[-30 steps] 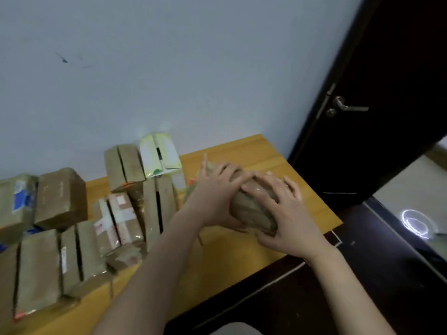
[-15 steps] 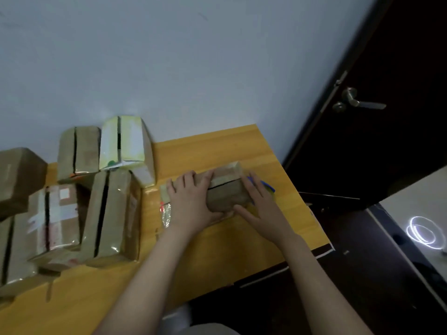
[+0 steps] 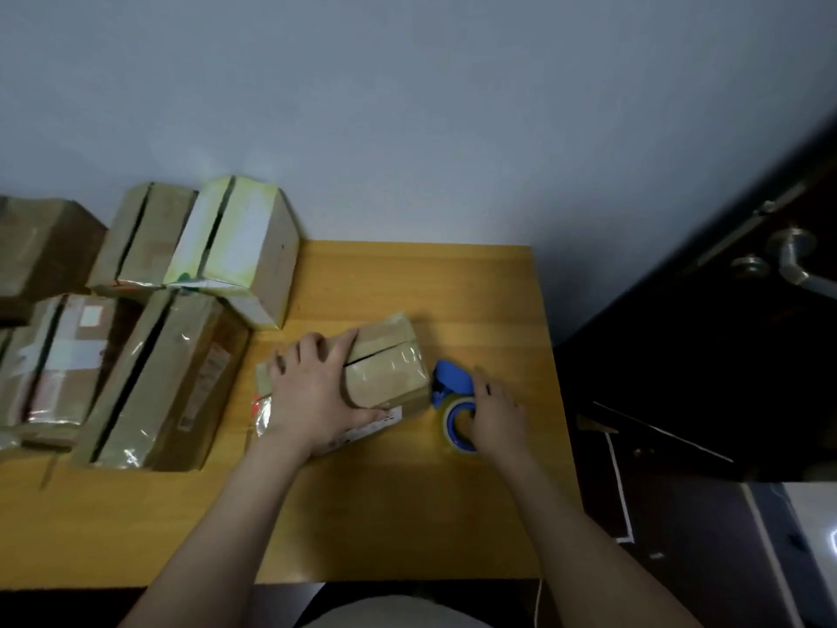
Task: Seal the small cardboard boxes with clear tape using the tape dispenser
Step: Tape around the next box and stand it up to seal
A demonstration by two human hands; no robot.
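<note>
A small cardboard box (image 3: 387, 367) lies on the wooden table (image 3: 407, 514), its top seam showing as a dark slit. My left hand (image 3: 312, 392) rests flat on the box's left part, fingers spread across the top. To the right of the box sits a blue tape dispenser (image 3: 453, 401) holding a roll of clear tape. My right hand (image 3: 496, 414) is on the dispenser's right side, fingers curling around the roll.
Several other cardboard boxes (image 3: 167, 378) are crowded on the table's left half, one pale green and white (image 3: 235, 247). A grey wall stands behind. The table's right edge drops to a dark floor, with a dark door and handle (image 3: 790, 260) at right.
The box came down from between both hands onto the table. My right hand left the box and moved right onto the tape dispenser. My left hand stayed on the box.
</note>
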